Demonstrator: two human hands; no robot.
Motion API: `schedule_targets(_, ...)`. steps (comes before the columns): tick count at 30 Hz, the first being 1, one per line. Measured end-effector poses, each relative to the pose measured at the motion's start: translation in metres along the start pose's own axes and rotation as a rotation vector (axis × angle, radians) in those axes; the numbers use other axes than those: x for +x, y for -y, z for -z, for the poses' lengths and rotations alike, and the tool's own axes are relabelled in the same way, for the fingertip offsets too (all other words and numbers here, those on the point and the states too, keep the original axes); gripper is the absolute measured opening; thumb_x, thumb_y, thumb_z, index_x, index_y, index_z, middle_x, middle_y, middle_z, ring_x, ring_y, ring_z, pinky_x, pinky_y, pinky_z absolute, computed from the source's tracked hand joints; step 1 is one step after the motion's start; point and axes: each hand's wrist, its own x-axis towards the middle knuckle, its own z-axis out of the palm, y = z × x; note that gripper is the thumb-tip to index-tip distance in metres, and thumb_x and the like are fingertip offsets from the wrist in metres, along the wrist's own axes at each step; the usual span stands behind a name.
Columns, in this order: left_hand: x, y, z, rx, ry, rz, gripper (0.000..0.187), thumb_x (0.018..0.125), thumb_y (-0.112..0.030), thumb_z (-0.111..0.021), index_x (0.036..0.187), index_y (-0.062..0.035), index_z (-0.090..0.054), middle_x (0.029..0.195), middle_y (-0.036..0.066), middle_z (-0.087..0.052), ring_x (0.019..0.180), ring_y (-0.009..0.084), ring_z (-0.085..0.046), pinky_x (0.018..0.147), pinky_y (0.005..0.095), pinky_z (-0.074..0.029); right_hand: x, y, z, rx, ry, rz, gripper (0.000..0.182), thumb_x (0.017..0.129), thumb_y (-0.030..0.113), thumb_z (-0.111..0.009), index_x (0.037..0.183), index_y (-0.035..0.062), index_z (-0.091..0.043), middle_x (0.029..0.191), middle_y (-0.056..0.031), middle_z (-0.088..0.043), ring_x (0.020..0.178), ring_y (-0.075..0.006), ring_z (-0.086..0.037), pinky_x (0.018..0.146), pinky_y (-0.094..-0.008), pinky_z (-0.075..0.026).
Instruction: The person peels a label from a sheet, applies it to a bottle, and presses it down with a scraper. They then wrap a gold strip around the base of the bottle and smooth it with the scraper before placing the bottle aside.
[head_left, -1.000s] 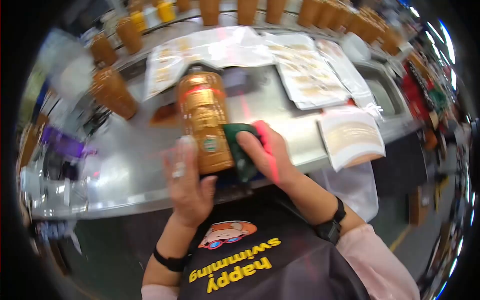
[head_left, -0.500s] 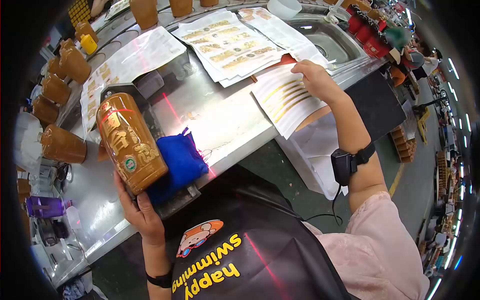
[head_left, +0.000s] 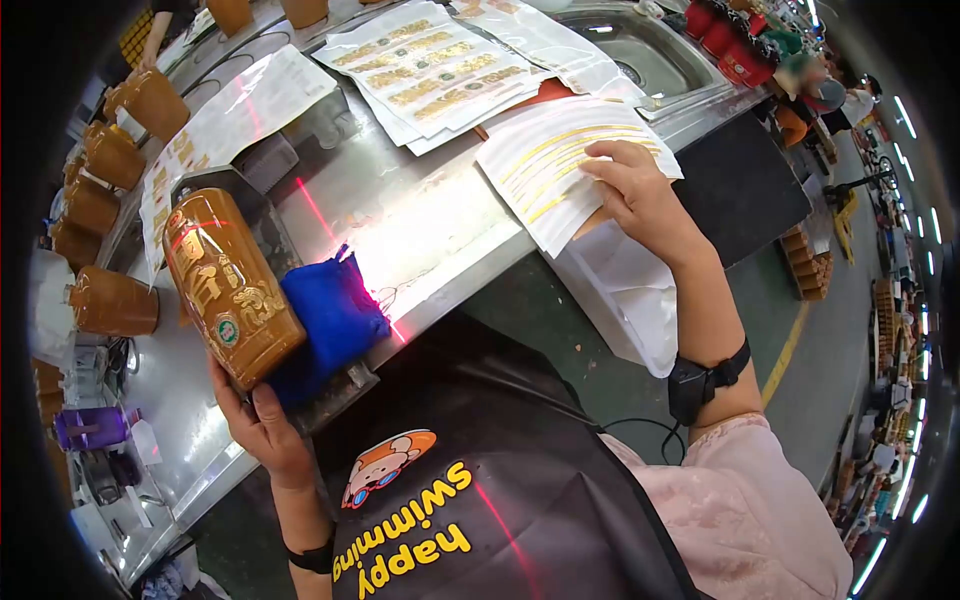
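Observation:
A brown bottle (head_left: pixel 228 285) with raised gold characters and a round green label leans in a dark metal holder, with a red laser line across its upper part. My left hand (head_left: pixel 262 428) is closed around its bottom end, thumb on the near side. Beside the bottle lies a blue cloth (head_left: pixel 330 312). My right hand (head_left: pixel 632 195) is over a white sheet (head_left: pixel 545 205) printed with thin gold strips. Its fingers are bent close together at the strips; anything between the fingertips is too small to make out.
Printed sheets with gold lettering (head_left: pixel 425 75) lie at the back of the metal table, near a sink (head_left: pixel 640 60). More brown bottles (head_left: pixel 115 300) stand at the left. A white bin (head_left: pixel 625 300) sits below the table edge. Another person's arm (head_left: pixel 155 40) shows far left.
My right hand has moved from the far edge of the strip sheet down onto its gold strips. The left hand stays at the bottle's base. The whole view has shifted slightly.

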Motion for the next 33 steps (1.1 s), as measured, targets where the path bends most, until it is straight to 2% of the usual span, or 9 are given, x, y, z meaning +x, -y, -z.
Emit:
schedule_targets(3, 0.003, -0.005, 0.000, 0.052, 0.011, -0.020, 0.061, 0.102, -0.025, -0.051, 0.148, 0.0077, -0.028, 0.150, 0.018, -0.038, 0.133, 0.0248, -0.043, 0.112, 0.0358, -0.029, 0.000, 0.006, -0.009, 0.010, -0.013, -0.032, 0.015, 0.080, 0.005, -0.068, 0.095, 0.0029, -0.070, 0.120, -0.0186, -0.058, 0.118, -0.0378, -0.050, 0.099, -0.0440, -0.043)
schedule_targets(6, 0.009, -0.020, 0.003, 0.264, -0.061, -0.083, 0.056, 0.099, -0.020, -0.055, 0.146, 0.0042, -0.036, 0.147, 0.017, -0.044, 0.134, 0.0291, -0.044, 0.114, 0.0405, -0.028, 0.001, 0.008, -0.012, -0.008, -0.019, 0.007, 0.011, 0.081, 0.006, -0.068, 0.090, 0.0018, -0.067, 0.120, -0.0180, -0.058, 0.117, -0.0374, -0.049, 0.098, -0.0440, -0.043)
schedule_targets(9, 0.026, -0.030, 0.019, 0.852, -0.028, -0.534, 0.058, 0.096, -0.022, -0.061, 0.144, 0.0044, -0.039, 0.145, 0.019, -0.048, 0.135, 0.0346, -0.044, 0.115, 0.0474, -0.026, 0.007, 0.017, -0.010, 0.042, -0.011, 0.003, 0.008, 0.081, 0.007, -0.068, 0.087, 0.0016, -0.065, 0.119, -0.0172, -0.057, 0.115, -0.0362, -0.050, 0.096, -0.0430, -0.043)
schedule_targets(12, 0.035, -0.029, 0.011, 0.835, -0.014, -0.624, 0.061, 0.094, -0.027, -0.063, 0.141, 0.0054, -0.042, 0.137, 0.023, -0.052, 0.133, 0.0386, -0.046, 0.114, 0.0544, -0.024, 0.022, 0.054, 0.000, 0.192, 0.031, 0.017, 0.005, 0.081, 0.005, -0.067, 0.084, 0.0027, -0.063, 0.117, -0.0168, -0.057, 0.111, -0.0349, -0.051, 0.095, -0.0413, -0.042)
schedule_targets(16, 0.023, -0.020, 0.011, 0.757, -0.054, -0.474, 0.062, 0.094, -0.037, -0.062, 0.137, 0.0044, -0.048, 0.137, 0.022, -0.053, 0.133, 0.0408, -0.045, 0.113, 0.0520, -0.025, 0.048, 0.116, 0.001, 0.427, 0.121, 0.156, 0.006, 0.081, 0.003, -0.067, 0.084, 0.0036, -0.062, 0.116, -0.0170, -0.056, 0.111, -0.0349, -0.052, 0.096, -0.0407, -0.041)
schedule_targets(19, 0.020, -0.039, 0.022, 0.387, -0.017, -0.310, 0.058, 0.094, -0.038, -0.061, 0.136, 0.0011, -0.051, 0.140, 0.022, -0.050, 0.135, 0.0419, -0.039, 0.113, 0.0502, -0.025, 0.070, 0.166, 0.001, 0.538, 0.212, 0.323, 0.010, 0.078, 0.000, -0.069, 0.084, 0.0047, -0.062, 0.116, -0.0166, -0.056, 0.111, -0.0352, -0.052, 0.094, -0.0411, -0.041)
schedule_targets(24, 0.037, -0.064, 0.026, 0.246, 0.152, -0.238, 0.034, 0.095, -0.032, -0.061, 0.118, -0.0079, -0.064, 0.145, 0.024, -0.043, 0.139, 0.0426, -0.027, 0.114, 0.0483, -0.018, 0.092, 0.231, -0.019, 0.678, 0.259, 0.524, 0.013, 0.080, 0.004, -0.072, 0.087, 0.0044, -0.061, 0.113, -0.0157, -0.054, 0.105, -0.0360, -0.051, 0.091, -0.0413, -0.042)
schedule_targets(29, 0.030, -0.050, 0.029, 0.270, 0.102, -0.154, 0.017, 0.093, -0.025, -0.063, 0.091, -0.0086, -0.064, 0.141, 0.024, -0.047, 0.130, 0.0409, -0.033, 0.111, 0.0489, -0.020, 0.092, 0.234, -0.048, 0.663, 0.242, 0.494, 0.012, 0.082, 0.006, -0.071, 0.087, 0.0044, -0.060, 0.113, -0.0157, -0.053, 0.104, -0.0358, -0.051, 0.090, -0.0408, -0.043)
schedule_targets(33, 0.024, -0.041, 0.030, 0.259, 0.038, -0.080, 0.017, 0.093, -0.024, -0.063, 0.090, -0.0071, -0.062, 0.137, 0.024, -0.051, 0.127, 0.0398, -0.036, 0.110, 0.0464, -0.023, 0.087, 0.234, -0.060, 0.662, 0.257, 0.386, 0.010, 0.086, 0.008, -0.069, 0.087, 0.0029, -0.061, 0.112, -0.0164, -0.052, 0.104, -0.0349, -0.051, 0.091, -0.0405, -0.043)
